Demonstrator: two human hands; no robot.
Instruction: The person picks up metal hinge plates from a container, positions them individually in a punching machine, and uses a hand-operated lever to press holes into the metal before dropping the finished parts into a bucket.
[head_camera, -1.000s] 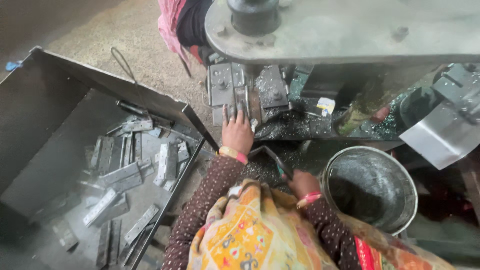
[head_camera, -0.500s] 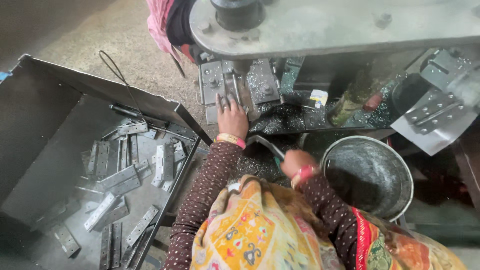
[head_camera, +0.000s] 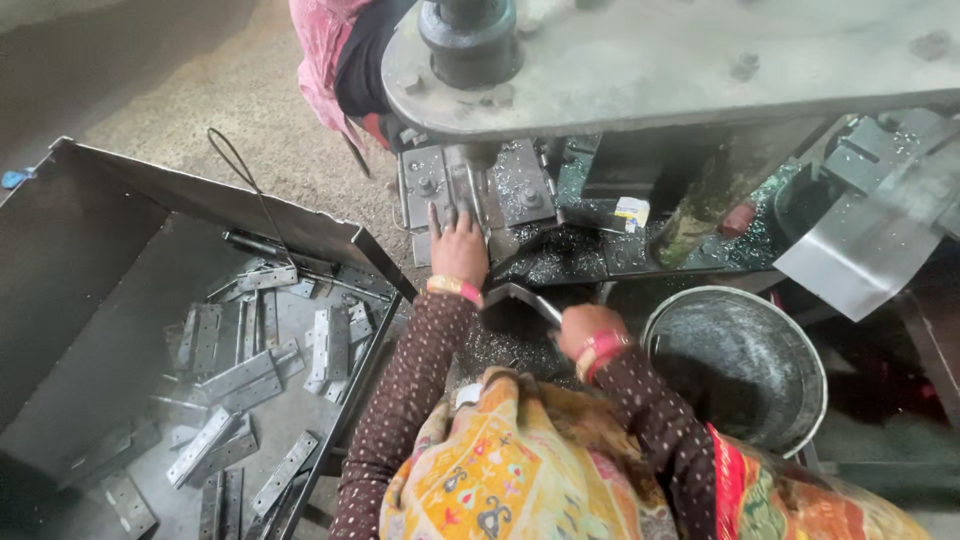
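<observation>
Currently the left hand lies flat, fingers spread and extended, palm down on the press bed, fingertips touching a narrow grey metal strip set between two bolted steel clamp blocks. Strip is flat, dull, partly hidden under the fingers; can't tell if it's pinched or just pressed.

Right hand is closed in a fist around a curved metal bar, thin, bare steel, bent end pointing toward the left wrist. Bar sits just below the press bed, above a dark patch littered with shiny swarf.

Press head overhead: heavy grey casting with a dark round ram, rough cast surface. Bed plates are pitted, speckled with metal chips.

Left of the person: big open sheet-metal bin, angled walls, floor scattered with flat rectangular hinge plates, grey, punched with holes, lying at random, some overlapping. A loop of thin wire hangs over the bin's far wall.

Right of the person: round steel bucket, dull grey, dark inside, just beside the right forearm. A bent sheet-metal chute sits beyond it at the far right.

Sleeves are dark brown with small dots; bangles on both wrists. Another person's pink cloth shows behind the press.
</observation>
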